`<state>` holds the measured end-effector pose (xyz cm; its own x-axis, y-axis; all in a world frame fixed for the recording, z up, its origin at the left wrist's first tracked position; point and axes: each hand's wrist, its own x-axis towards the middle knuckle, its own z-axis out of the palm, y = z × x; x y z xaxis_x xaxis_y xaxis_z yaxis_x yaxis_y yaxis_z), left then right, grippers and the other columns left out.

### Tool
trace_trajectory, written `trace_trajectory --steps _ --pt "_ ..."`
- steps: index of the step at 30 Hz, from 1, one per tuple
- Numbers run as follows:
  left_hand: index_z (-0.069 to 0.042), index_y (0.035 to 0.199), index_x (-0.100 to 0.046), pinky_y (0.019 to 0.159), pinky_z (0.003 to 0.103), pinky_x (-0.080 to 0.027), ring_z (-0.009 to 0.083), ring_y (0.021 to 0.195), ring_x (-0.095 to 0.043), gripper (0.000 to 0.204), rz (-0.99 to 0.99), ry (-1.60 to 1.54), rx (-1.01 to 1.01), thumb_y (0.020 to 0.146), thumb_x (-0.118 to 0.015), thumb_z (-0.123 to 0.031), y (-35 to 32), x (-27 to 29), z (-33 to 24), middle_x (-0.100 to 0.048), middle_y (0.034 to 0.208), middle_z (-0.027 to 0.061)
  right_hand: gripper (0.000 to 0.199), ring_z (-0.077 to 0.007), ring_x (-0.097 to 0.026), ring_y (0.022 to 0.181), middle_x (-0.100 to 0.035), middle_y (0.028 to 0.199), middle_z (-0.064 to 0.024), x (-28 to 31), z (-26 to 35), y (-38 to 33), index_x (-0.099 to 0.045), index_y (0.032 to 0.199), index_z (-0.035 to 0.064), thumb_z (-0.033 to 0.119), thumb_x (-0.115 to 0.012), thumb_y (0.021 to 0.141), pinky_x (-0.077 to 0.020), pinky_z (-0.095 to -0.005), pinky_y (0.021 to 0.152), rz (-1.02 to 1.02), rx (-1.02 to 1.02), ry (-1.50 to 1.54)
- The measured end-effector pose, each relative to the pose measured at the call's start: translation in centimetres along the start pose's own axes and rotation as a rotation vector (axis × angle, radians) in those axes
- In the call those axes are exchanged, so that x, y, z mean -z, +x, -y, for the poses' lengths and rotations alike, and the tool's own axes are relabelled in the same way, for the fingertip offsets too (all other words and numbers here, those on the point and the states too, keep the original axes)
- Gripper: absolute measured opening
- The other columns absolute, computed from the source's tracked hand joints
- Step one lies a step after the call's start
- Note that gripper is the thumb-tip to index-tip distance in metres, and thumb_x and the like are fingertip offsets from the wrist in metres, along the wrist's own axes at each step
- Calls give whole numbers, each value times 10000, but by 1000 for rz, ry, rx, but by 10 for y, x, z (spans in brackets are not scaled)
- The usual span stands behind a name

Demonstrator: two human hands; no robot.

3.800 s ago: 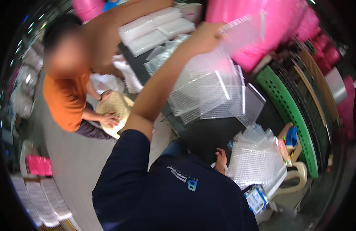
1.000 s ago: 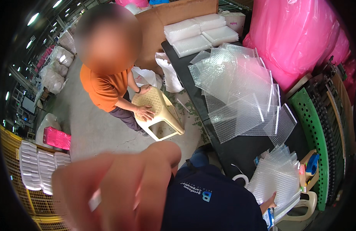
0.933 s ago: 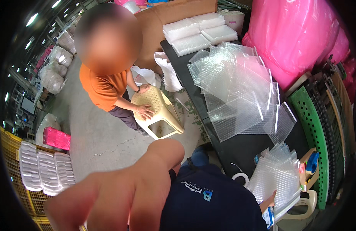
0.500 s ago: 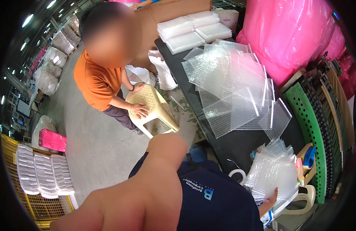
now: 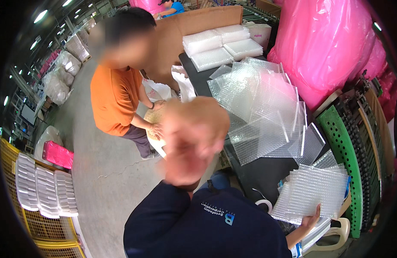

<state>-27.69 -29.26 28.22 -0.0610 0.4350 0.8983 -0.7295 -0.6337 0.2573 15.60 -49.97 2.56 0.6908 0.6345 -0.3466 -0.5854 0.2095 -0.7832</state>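
My left hand (image 5: 196, 139) is raised close in front of the view and smeared by motion, so its fingers cannot be made out. At the lower right, my right hand (image 5: 310, 221) grips a small stack of clear bubble wrap pouches (image 5: 308, 189) by its near edge, with the thumb on top. The stack is above the near end of a black table (image 5: 260, 174). Farther along, many more bubble wrap pouches (image 5: 258, 99) lie fanned out and overlapping, several with white strips along one edge.
A person in an orange shirt (image 5: 114, 103) stands across at the left, both hands on a cream plastic stool (image 5: 153, 118). Neat pouch piles (image 5: 211, 58) sit at the table's far end. A white tape roll (image 5: 269, 204), a green perforated rail (image 5: 346, 172) and pink wrapped bundles (image 5: 323, 47) are nearby.
My left hand has swung up and away from the lower left, and its forearm has drawn back. The pouches in my right hand have tilted and now sit more squarely together.
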Motion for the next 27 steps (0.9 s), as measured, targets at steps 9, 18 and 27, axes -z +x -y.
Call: trace_trajectory --steps 9,18,27 --pt "-91 1392 -269 994 400 -359 263 1209 -429 847 374 574 1104 744 -711 -413 -149 39 142 -409 1331 153 638 -247 -486 1129 -475 1274 -145 -65 -49 12 -371 1313 -35 123 -676 775 -370 -363 980 191 196 -250" --pt "-21 1403 -229 1076 376 -252 323 1306 -301 1067 517 711 1003 613 -796 -459 -212 55 217 -318 1389 236 520 -230 -541 1016 -592 1072 -133 -114 -86 26 -546 1113 -49 176 -775 704 -373 -362 949 430 242 -841" --pt "-42 1073 -588 858 327 -458 171 956 -587 553 270 456 1255 591 -837 -147 -297 90 230 -643 1009 71 844 -260 -514 1116 -502 1235 -160 -82 -168 62 -283 1336 21 229 -786 690 -424 -364 931 395 145 -958"
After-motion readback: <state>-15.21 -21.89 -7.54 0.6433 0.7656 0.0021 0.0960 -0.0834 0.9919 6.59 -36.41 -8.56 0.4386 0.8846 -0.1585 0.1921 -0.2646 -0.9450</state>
